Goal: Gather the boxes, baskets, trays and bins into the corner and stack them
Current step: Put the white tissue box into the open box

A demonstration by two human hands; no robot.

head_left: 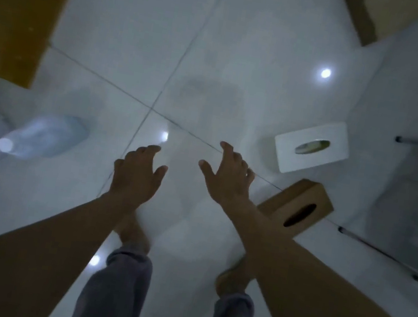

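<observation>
Reaching out over the pale tiled floor, I hold both hands empty, fingers spread wide and slightly curled. My left hand hangs near the centre of view; my right hand is beside it, well apart from it. At about three o'clock from my right hand sits a white tissue box flat on the tiles, its oval slot facing up. At four o'clock, partly behind my right forearm, lies a brown tissue box, tilted relative to the white one and near it, not touching. A cardboard box sits far off at one o'clock. A blurred plastic bottle lies at nine o'clock, beyond my left hand. My bare feet stand below, at six o'clock.
</observation>
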